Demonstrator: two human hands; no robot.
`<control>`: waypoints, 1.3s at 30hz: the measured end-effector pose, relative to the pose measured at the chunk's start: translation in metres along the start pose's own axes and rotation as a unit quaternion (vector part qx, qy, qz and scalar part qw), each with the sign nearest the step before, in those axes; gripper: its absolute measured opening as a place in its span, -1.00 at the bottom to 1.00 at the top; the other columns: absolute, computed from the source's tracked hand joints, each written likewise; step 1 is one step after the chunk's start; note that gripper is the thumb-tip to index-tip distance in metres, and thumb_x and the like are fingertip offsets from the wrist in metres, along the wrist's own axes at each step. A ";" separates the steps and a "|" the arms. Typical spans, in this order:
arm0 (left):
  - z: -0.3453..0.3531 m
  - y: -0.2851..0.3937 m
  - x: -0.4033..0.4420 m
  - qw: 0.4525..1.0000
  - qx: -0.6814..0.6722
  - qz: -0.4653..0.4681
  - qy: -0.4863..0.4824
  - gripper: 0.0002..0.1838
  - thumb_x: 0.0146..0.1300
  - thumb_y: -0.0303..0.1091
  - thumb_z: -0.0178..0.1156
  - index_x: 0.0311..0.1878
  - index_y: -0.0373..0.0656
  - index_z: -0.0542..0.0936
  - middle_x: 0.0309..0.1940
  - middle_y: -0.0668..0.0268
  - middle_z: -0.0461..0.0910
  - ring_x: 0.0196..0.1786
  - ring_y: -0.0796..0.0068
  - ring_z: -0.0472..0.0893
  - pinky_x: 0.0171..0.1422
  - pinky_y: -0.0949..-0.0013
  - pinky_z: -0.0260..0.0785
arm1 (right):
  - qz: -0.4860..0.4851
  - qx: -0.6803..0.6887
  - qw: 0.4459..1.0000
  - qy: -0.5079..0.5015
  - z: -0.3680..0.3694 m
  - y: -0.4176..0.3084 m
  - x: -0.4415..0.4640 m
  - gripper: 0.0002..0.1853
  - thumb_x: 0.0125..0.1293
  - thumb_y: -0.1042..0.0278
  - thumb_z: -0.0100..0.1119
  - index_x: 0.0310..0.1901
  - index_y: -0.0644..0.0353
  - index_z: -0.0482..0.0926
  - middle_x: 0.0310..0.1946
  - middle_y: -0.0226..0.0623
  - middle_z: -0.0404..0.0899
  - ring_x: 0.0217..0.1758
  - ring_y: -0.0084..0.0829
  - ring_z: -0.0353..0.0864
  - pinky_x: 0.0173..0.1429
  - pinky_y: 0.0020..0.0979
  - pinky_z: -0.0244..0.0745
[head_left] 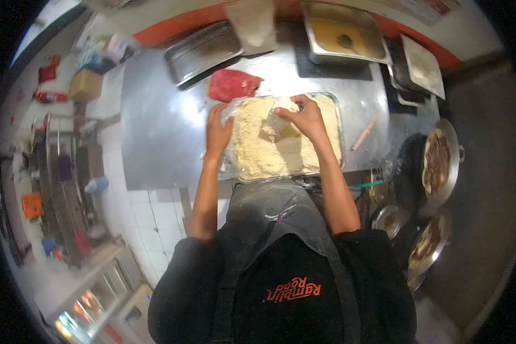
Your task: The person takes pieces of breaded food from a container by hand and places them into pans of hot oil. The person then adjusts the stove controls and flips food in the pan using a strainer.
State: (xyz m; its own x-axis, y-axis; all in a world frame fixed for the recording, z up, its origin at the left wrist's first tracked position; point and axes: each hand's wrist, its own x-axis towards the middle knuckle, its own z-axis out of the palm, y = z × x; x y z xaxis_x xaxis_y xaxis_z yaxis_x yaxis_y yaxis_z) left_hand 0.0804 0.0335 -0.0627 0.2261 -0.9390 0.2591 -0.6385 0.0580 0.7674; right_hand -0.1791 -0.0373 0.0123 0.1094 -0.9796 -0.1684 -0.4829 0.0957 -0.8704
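A metal tray [342,137] lies in front of me, filled with pale yellow, crumbly dough or batter [255,152]. Over its middle my right hand [307,117] grips a greyish, speckled, block-like piece [278,126], thumb on the near side; its exact kind is unclear. Clear plastic film [228,163] bunches along the tray's left edge. My left hand [218,132] rests there against film and tray edge, thumb and fingers apart. Just beyond the tray is a red cloth or bag [232,85].
The steel table [160,132] carries an empty metal pan [203,54] and a deep pan [350,34] with yellowish contents at the back. A pinkish stick-like tool [364,135] lies right of the tray. Round pans [454,166] with brown-topped food stand at the right.
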 end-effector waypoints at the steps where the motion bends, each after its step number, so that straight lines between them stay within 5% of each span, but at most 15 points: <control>1: 0.000 0.003 0.002 1.000 0.007 0.017 0.007 -0.58 0.16 -0.50 0.25 0.13 -0.25 0.52 0.14 0.04 0.49 0.27 0.02 0.43 0.42 0.12 0.20 | 0.015 0.054 0.998 0.001 -0.021 0.005 -0.005 -0.22 -0.08 -0.06 0.62 -0.01 0.46 0.57 -0.20 -0.01 0.68 -0.12 -0.30 0.67 -0.01 -0.40 0.53; 6: 0.006 0.051 -0.007 0.999 -0.016 0.017 0.025 -0.53 0.25 -0.41 0.24 0.23 -0.26 0.50 0.21 0.09 0.51 0.31 0.10 0.41 0.47 0.08 0.14 | 0.124 0.216 0.957 0.151 -0.151 0.048 -0.057 -0.09 0.04 -0.05 0.56 0.22 0.53 0.41 -0.05 0.08 0.59 -0.05 -0.26 0.63 0.02 -0.31 0.57; 8: 0.011 0.058 -0.004 0.993 0.068 0.097 0.005 -0.61 0.31 -0.39 0.22 0.18 -0.28 0.54 0.17 0.06 0.54 0.28 0.07 0.45 0.45 0.08 0.16 | 0.131 0.280 0.919 0.244 -0.215 0.073 -0.104 -0.13 0.08 -0.03 0.54 0.22 0.52 0.41 -0.06 0.05 0.61 -0.05 -0.30 0.64 0.02 -0.34 0.56; 10: 0.018 0.074 -0.006 0.988 0.099 0.119 0.014 -0.64 0.32 -0.29 0.25 0.08 -0.33 0.59 0.15 0.01 0.55 0.27 0.05 0.46 0.42 0.08 0.22 | 0.131 0.325 0.872 0.341 -0.283 0.087 -0.172 -0.37 0.17 0.13 0.51 0.15 0.32 0.48 -0.15 -0.32 0.63 -0.18 -0.55 0.58 -0.17 -0.52 0.45; 12: 0.029 0.096 -0.008 0.973 0.091 0.204 0.052 -0.64 0.34 -0.26 0.24 0.04 -0.37 0.59 0.13 0.00 0.56 0.26 0.03 0.47 0.40 0.06 0.24 | 0.131 0.266 0.827 0.479 -0.348 0.110 -0.241 -0.39 0.15 0.15 0.51 0.12 0.39 0.52 -0.10 -0.17 0.67 -0.11 -0.44 0.64 -0.01 -0.42 0.55; 15: 0.039 0.176 -0.015 0.958 0.128 0.251 0.046 -0.65 0.36 -0.23 0.22 0.01 -0.35 0.59 0.11 0.00 0.57 0.24 0.00 0.49 0.37 0.01 0.26 | 0.180 -0.013 0.779 0.601 -0.445 0.184 -0.346 -0.44 0.05 0.08 0.57 -0.02 0.26 0.60 -0.19 -0.20 0.68 -0.18 -0.41 0.67 -0.07 -0.37 0.59; 19: 0.057 0.211 -0.026 0.929 0.131 0.347 0.003 -0.68 0.36 -0.24 0.20 0.00 -0.30 0.58 0.21 -0.02 0.48 0.27 -0.04 0.45 0.33 -0.04 0.28 | 0.286 -0.257 0.716 0.583 -0.548 0.301 -0.457 -0.44 -0.14 0.10 0.64 -0.11 0.15 0.63 -0.22 -0.18 0.70 -0.12 -0.19 0.69 -0.03 -0.25 0.54; 22: 0.081 0.232 -0.060 0.940 0.228 0.255 -0.007 -0.72 0.36 -0.27 0.20 0.00 -0.26 0.59 0.26 -0.03 0.43 0.31 -0.03 0.41 0.33 -0.03 0.28 | 0.363 -0.309 0.715 0.512 -0.608 0.427 -0.507 -0.45 -0.17 0.11 0.65 -0.13 0.11 0.64 -0.19 -0.14 0.70 -0.08 -0.08 0.68 0.02 -0.23 0.53; 27: 0.099 0.288 -0.106 0.921 0.250 0.291 -0.064 -0.75 0.35 -0.37 0.18 0.04 -0.22 0.56 0.32 0.06 0.40 0.37 0.00 0.35 0.41 0.01 0.19 | 0.343 -0.273 0.738 0.513 -0.670 0.524 -0.524 -0.63 -0.02 0.39 0.51 -0.13 0.17 0.64 -0.19 -0.18 0.71 -0.11 -0.19 0.69 0.02 -0.23 0.53; 30: 0.093 0.285 -0.128 0.935 0.258 0.231 -0.076 -0.75 0.33 -0.40 0.20 0.05 -0.19 0.57 0.33 0.08 0.41 0.38 0.03 0.35 0.41 0.02 0.19 | 0.276 -0.267 0.669 0.636 -0.686 0.492 -0.484 -0.71 0.07 0.66 0.28 -0.12 0.24 0.64 -0.21 -0.25 0.70 -0.11 -0.32 0.64 0.08 -0.24 0.50; 32: 0.087 0.287 -0.139 0.948 0.258 0.172 -0.069 -0.74 0.29 -0.42 0.22 0.04 -0.18 0.58 0.34 0.09 0.41 0.39 0.03 0.34 0.42 0.03 0.19 | 0.126 -0.380 0.668 0.627 -0.755 0.544 -0.485 -0.69 0.13 0.62 0.17 -0.05 0.25 0.63 -0.15 -0.23 0.65 -0.06 -0.37 0.60 0.08 -0.25 0.47; 33: 0.082 0.262 -0.137 0.957 0.237 0.153 -0.063 -0.73 0.26 -0.42 0.25 0.03 -0.16 0.60 0.34 0.08 0.41 0.40 0.04 0.34 0.45 0.02 0.16 | 0.113 -0.493 0.637 0.581 -0.756 0.496 -0.464 -0.67 0.19 0.57 0.14 0.00 0.19 0.63 -0.10 -0.20 0.64 -0.09 -0.36 0.61 0.04 -0.27 0.49; 34: 0.077 0.269 -0.140 0.951 0.259 0.158 -0.055 -0.72 0.23 -0.42 0.27 0.02 -0.14 0.61 0.34 0.08 0.42 0.41 0.03 0.33 0.47 0.02 0.13 | 0.168 -0.300 0.737 0.583 -0.749 0.419 -0.437 -0.69 0.22 0.55 0.06 -0.05 0.10 0.69 -0.13 -0.16 0.68 -0.10 -0.30 0.63 -0.02 -0.34 0.49; 36: 0.068 0.267 -0.141 0.963 0.239 0.116 -0.046 -0.72 0.21 -0.40 0.29 0.00 -0.12 0.61 0.30 0.11 0.44 0.39 0.02 0.34 0.47 0.04 0.12 | 0.116 -0.329 0.735 0.582 -0.724 0.343 -0.384 -0.75 0.32 0.41 0.21 0.01 0.10 0.68 -0.07 -0.27 0.70 -0.06 -0.34 0.68 0.04 -0.31 0.54; 39: 0.050 0.236 -0.132 0.960 0.249 0.127 -0.012 -0.72 0.15 -0.38 0.32 -0.05 -0.11 0.62 0.22 0.12 0.48 0.30 0.03 0.40 0.39 0.01 0.16 | 0.011 -0.211 0.849 0.484 -0.674 0.298 -0.286 -0.74 0.37 0.33 0.24 0.06 0.14 0.65 -0.02 -0.25 0.69 -0.01 -0.40 0.67 0.11 -0.36 0.52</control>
State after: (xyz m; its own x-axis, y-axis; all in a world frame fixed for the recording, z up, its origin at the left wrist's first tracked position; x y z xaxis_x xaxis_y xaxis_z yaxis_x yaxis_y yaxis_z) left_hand -0.1371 0.1547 0.0548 0.0027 -0.9238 0.3828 -0.9446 0.1233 0.3043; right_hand -0.9402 0.1527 0.1126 -0.5706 -0.6846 0.4535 -0.7660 0.2448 -0.5944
